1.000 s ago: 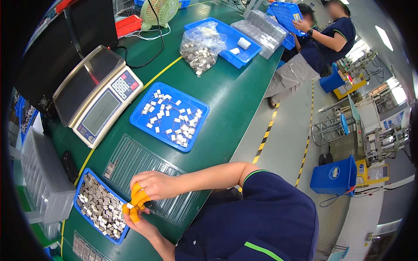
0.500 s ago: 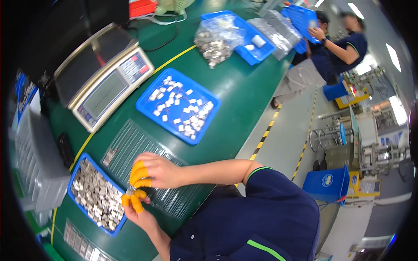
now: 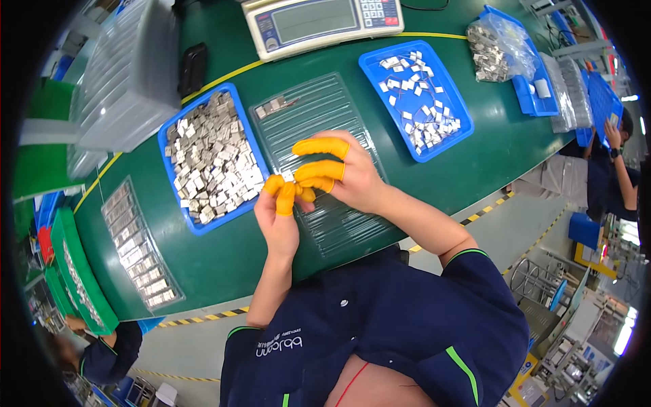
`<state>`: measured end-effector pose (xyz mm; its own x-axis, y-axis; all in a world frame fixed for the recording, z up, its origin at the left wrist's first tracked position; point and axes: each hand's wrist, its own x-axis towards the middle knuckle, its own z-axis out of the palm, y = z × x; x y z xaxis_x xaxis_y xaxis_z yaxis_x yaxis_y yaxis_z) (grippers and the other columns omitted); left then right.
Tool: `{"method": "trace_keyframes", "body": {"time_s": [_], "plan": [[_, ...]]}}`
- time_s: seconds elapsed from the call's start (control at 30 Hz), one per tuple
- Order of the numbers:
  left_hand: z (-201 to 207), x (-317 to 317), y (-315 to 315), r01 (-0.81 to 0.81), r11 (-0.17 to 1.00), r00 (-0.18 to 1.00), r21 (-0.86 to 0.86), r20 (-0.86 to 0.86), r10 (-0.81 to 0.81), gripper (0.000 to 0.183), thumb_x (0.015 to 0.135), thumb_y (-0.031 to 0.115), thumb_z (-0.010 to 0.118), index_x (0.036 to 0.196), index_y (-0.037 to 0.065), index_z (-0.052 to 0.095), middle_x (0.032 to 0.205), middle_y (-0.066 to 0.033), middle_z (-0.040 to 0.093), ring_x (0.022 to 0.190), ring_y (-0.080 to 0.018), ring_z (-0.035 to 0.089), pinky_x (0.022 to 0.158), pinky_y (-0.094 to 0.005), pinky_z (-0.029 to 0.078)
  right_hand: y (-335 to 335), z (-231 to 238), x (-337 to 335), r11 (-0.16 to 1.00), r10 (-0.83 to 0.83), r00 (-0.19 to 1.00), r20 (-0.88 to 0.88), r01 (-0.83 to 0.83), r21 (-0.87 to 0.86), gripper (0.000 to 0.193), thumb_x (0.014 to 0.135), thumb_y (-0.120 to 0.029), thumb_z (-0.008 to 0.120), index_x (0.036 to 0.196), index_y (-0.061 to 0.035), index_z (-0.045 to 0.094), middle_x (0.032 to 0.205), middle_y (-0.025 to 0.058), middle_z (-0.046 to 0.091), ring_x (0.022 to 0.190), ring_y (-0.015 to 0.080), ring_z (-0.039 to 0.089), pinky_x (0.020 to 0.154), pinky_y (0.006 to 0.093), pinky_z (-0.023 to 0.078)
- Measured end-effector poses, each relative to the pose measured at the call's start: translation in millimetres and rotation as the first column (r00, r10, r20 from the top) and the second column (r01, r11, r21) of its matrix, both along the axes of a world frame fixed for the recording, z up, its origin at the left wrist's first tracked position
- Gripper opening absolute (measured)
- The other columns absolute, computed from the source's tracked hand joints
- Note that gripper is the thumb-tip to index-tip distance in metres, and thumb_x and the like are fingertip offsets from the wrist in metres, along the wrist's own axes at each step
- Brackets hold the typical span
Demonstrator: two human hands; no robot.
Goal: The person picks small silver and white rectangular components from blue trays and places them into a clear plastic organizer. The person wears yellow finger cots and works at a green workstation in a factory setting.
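Because the small pale part is so slight and mostly hidden by fingertips, it probably calls for a light, steady pinch rather than a squeeze. It appears above the left edge of the clear ribbed tray, between the two hands. The left hand grips it between thumb and fingertips; the right hand meets it with bent fingers from the other side, though whether these grip or only steady it I cannot tell. Yellow finger cots likely dull the feel, so letting one hand hold while the other adjusts should help. Working low over the ribbed tray would soften a slip; drifting left over the blue tray, heaped with metal pieces, could lose the part among them. Farther out on the green bench, white pieces lie in a second blue tray, below a scale.
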<state>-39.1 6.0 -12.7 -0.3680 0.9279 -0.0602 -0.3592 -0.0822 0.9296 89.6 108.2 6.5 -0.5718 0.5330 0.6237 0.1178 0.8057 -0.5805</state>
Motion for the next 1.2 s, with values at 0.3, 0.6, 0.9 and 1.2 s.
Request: {"method": "trace_keyframes", "body": {"time_s": [0.3,0.6,0.9,1.2], "plan": [[5,11,5,-0.033,0.999,0.816,0.002,-0.577,0.028,0.017,0.075,0.001,0.064,0.092,0.002,0.060,0.088,-0.0094,0.062,0.071,-0.0186,0.059,0.066,-0.0280,0.047,55,17,-24,0.982,-0.189,0.978,0.089,0.185,0.046,0.013,0.072,-0.004,0.065,0.084,-0.0053,0.061,0.108,0.0056,0.058,0.110,0.0284,0.047,0.092,0.0383,0.039],[5,16,6,0.116,0.993,0.561,-0.012,-0.824,-0.076,0.019,0.070,0.007,0.066,0.088,0.002,0.062,0.089,-0.0116,0.062,0.086,-0.0312,0.057,0.078,-0.0388,0.046,87,-25,-36,0.939,-0.340,0.910,0.238,0.314,0.143,0.016,0.070,-0.002,0.063,0.085,-0.0062,0.066,0.110,0.0062,0.058,0.116,0.0246,0.045,0.096,0.0380,0.036],[-6,16,2,0.163,0.981,0.549,-0.106,-0.816,-0.180,0.021,0.070,0.003,0.063,0.091,0.001,0.062,0.094,-0.0118,0.063,0.090,-0.0323,0.057,0.088,-0.0403,0.044,85,-35,-35,0.935,-0.346,0.902,0.257,0.309,0.173,0.017,0.072,-0.005,0.064,0.089,-0.0066,0.066,0.109,0.0054,0.060,0.115,0.0235,0.047,0.097,0.0377,0.036],[-1,15,3,0.160,0.984,0.578,-0.081,-0.800,-0.160,0.021,0.070,0.001,0.063,0.091,0.001,0.062,0.091,-0.0115,0.063,0.088,-0.0312,0.057,0.080,-0.0378,0.046,83,-23,-34,0.940,-0.321,0.939,0.125,0.300,0.163,0.018,0.074,-0.010,0.067,0.092,-0.0071,0.066,0.104,0.0053,0.062,0.110,0.0247,0.050,0.094,0.0384,0.037]]}}
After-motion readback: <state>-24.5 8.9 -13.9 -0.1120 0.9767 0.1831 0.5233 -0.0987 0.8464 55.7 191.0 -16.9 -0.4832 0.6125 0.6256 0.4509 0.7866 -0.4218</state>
